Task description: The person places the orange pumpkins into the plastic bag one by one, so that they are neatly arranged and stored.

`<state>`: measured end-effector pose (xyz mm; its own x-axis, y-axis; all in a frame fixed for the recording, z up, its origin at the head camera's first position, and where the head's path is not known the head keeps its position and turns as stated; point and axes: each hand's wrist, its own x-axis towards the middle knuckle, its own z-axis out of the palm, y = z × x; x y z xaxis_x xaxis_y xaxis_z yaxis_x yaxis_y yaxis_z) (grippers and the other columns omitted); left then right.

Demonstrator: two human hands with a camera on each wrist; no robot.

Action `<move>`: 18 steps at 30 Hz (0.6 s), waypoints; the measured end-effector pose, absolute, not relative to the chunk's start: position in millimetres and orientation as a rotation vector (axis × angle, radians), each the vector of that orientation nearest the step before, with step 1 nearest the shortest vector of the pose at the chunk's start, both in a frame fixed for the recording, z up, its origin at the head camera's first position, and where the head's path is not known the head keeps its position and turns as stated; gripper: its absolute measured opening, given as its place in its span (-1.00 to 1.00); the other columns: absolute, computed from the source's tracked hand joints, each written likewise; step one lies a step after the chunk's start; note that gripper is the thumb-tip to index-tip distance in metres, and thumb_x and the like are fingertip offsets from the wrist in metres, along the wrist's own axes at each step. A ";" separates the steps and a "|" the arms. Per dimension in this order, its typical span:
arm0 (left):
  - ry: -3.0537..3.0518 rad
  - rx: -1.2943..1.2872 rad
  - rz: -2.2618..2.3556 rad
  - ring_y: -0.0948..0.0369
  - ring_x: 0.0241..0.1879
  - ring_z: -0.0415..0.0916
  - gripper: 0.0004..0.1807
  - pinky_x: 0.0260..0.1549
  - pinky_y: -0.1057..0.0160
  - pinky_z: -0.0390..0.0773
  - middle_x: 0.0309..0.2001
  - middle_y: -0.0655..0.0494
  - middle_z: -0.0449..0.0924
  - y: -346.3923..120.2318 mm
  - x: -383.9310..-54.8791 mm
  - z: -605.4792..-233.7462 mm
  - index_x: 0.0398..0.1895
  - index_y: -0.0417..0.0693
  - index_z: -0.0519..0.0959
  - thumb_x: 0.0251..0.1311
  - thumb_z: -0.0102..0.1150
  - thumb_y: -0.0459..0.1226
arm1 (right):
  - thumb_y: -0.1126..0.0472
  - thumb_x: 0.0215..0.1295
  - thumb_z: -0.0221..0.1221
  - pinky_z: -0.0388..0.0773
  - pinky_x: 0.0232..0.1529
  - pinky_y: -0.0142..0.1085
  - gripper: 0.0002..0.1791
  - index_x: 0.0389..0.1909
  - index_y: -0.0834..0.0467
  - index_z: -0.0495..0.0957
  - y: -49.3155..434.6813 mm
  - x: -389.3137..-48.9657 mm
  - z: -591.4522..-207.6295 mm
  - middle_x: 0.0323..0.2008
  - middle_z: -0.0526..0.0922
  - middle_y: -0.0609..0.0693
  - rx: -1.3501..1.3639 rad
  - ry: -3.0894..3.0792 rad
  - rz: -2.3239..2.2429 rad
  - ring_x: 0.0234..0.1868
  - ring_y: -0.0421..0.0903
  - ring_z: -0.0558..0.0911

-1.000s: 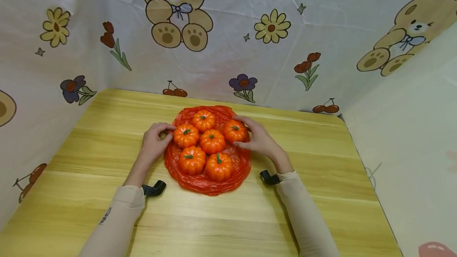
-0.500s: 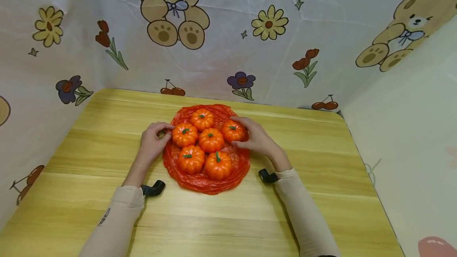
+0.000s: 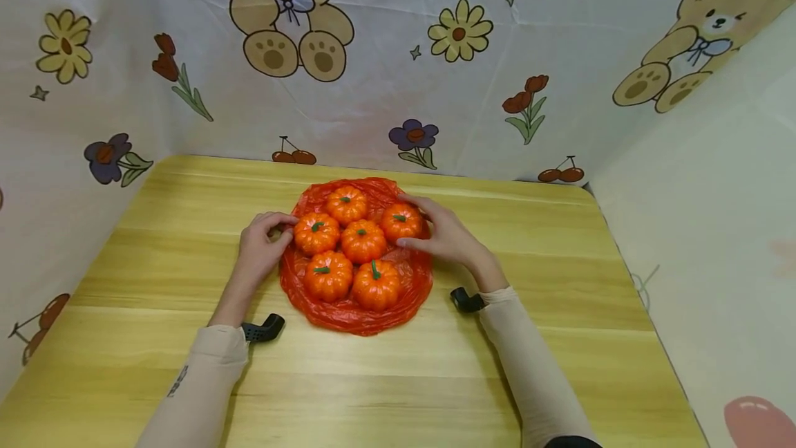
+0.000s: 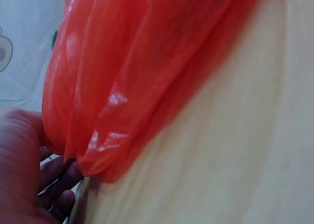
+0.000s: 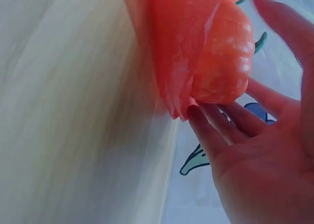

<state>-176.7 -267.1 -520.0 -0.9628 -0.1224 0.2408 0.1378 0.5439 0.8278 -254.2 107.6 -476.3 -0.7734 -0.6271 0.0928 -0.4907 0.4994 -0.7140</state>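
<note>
Several small orange pumpkins with green stems lie grouped on a crumpled red plastic bag [image 3: 354,323] whose rim is gathered around them. My left hand [image 3: 258,244] is at the bag's left edge and pinches its rim beside the left pumpkin [image 3: 316,234]. The left wrist view shows the red plastic [image 4: 117,86] running to between the thumb and fingers. My right hand [image 3: 450,234] spreads around the right pumpkin [image 3: 398,224], thumb apart from the fingers. In the right wrist view, fingertips touch the lower side of this pumpkin [image 5: 223,57] and the bag edge, while the thumb stands off.
The wooden table [image 3: 373,393] carries the bag near its back edge. A cloth wall [image 3: 373,33] printed with bears and flowers encloses the back and sides. A black wrist device [image 3: 264,328] sits at the left wrist and another black device [image 3: 466,300] at the right.
The head view has shifted slightly, so the scene sits a little further left and higher. Hands, bag and pumpkins keep nearly the same places relative to each other.
</note>
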 end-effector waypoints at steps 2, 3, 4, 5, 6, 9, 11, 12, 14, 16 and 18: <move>-2.514 -0.017 -1.385 0.12 -0.08 0.46 -0.78 -0.16 0.38 0.38 -0.02 -0.15 0.71 -267.8 -176.8 -519.8 -0.02 -0.20 0.74 0.34 0.22 -0.46 | -0.10 0.27 0.46 0.32 0.51 0.07 -0.02 0.62 0.07 0.24 110.8 -254.1 -476.3 0.56 0.35 0.05 -0.939 2.552 -1.181 0.54 0.07 0.38; -2.518 -0.014 -1.387 0.12 -0.07 0.46 -0.78 -0.16 0.39 0.39 -0.02 -0.14 0.70 -268.3 -176.6 -519.6 -0.02 -0.20 0.74 0.35 0.21 -0.46 | -0.10 0.27 0.46 0.32 0.52 0.08 -0.03 0.61 0.08 0.25 112.9 -253.9 -476.5 0.56 0.36 0.07 -0.922 2.554 -1.203 0.54 0.07 0.37; -2.521 -0.015 -1.394 0.11 -0.06 0.46 -0.78 -0.15 0.39 0.39 -0.01 -0.14 0.70 -267.2 -176.9 -519.7 -0.01 -0.20 0.74 0.36 0.21 -0.46 | -0.10 0.28 0.45 0.31 0.52 0.08 -0.04 0.61 0.08 0.25 117.4 -253.2 -476.4 0.55 0.36 0.09 -0.899 2.567 -1.214 0.55 0.07 0.36; -2.525 -0.013 -1.398 0.11 -0.05 0.46 -0.78 -0.14 0.39 0.39 0.00 -0.14 0.70 -266.3 -177.1 -519.8 -0.01 -0.19 0.74 0.37 0.21 -0.46 | -0.11 0.29 0.44 0.31 0.52 0.08 -0.04 0.61 0.08 0.25 122.2 -252.4 -476.3 0.55 0.36 0.09 -0.875 2.583 -1.226 0.54 0.06 0.36; -2.528 -0.013 -1.398 0.11 -0.04 0.46 -0.78 -0.14 0.39 0.39 0.01 -0.14 0.69 -265.7 -176.9 -520.0 0.00 -0.19 0.74 0.37 0.21 -0.45 | -0.10 0.30 0.44 0.31 0.52 0.08 -0.05 0.61 0.07 0.25 127.2 -251.9 -476.5 0.54 0.37 0.10 -0.851 2.604 -1.236 0.54 0.06 0.36; -2.536 -0.003 -1.393 0.11 -0.02 0.45 -0.78 -0.12 0.41 0.39 0.04 -0.13 0.68 -265.1 -176.0 -520.3 0.01 -0.17 0.74 0.39 0.21 -0.45 | -0.10 0.32 0.42 0.31 0.53 0.05 -0.09 0.61 0.03 0.26 142.7 -250.2 -476.5 0.54 0.37 0.09 -0.778 2.669 -1.260 0.54 0.05 0.36; -2.539 -0.001 -1.389 0.11 -0.01 0.45 -0.78 -0.12 0.42 0.38 0.05 -0.14 0.68 -265.4 -175.5 -520.5 0.02 -0.17 0.74 0.39 0.21 -0.45 | -0.12 0.34 0.40 0.30 0.53 0.05 -0.10 0.61 0.01 0.27 152.9 -249.3 -476.7 0.54 0.37 0.07 -0.736 2.704 -1.268 0.54 0.07 0.37; -2.538 -0.002 -1.390 0.11 -0.01 0.45 -0.77 -0.12 0.43 0.38 0.05 -0.15 0.68 -265.6 -175.0 -520.4 0.02 -0.18 0.74 0.39 0.21 -0.45 | -0.13 0.35 0.39 0.30 0.53 0.05 -0.11 0.61 -0.01 0.27 157.9 -248.9 -476.8 0.54 0.37 0.06 -0.713 2.722 -1.264 0.54 0.09 0.37; -2.538 -0.004 -1.393 0.12 -0.01 0.44 -0.77 -0.12 0.46 0.38 0.05 -0.15 0.68 -266.1 -174.5 -520.5 0.03 -0.18 0.74 0.39 0.21 -0.45 | -0.18 0.35 0.37 0.29 0.53 0.08 -0.12 0.61 -0.04 0.27 167.6 -247.8 -476.8 0.54 0.37 0.05 -0.671 2.753 -1.243 0.54 0.12 0.37; -2.537 -0.008 -1.392 0.12 -0.02 0.44 -0.76 -0.13 0.48 0.38 0.05 -0.15 0.68 -266.2 -174.5 -521.1 0.04 -0.19 0.73 0.39 0.20 -0.45 | -0.23 0.36 0.34 0.29 0.53 0.12 -0.12 0.61 -0.06 0.27 177.0 -245.7 -476.4 0.53 0.37 0.06 -0.628 2.786 -1.210 0.53 0.15 0.37; -2.528 -0.010 -1.393 0.14 -0.03 0.43 -0.77 -0.14 0.50 0.38 0.05 -0.15 0.67 -266.1 -173.5 -521.7 0.04 -0.19 0.73 0.40 0.20 -0.44 | -0.27 0.36 0.32 0.28 0.52 0.16 -0.11 0.61 -0.07 0.26 186.6 -243.3 -476.4 0.54 0.36 0.08 -0.596 2.816 -1.167 0.54 0.17 0.35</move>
<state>-173.5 -266.1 -521.7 -0.9677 -0.1154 0.2242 0.1279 0.5415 0.8309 -243.3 186.6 -476.4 -0.9258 -0.3613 0.1116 -0.3342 0.6439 -0.6882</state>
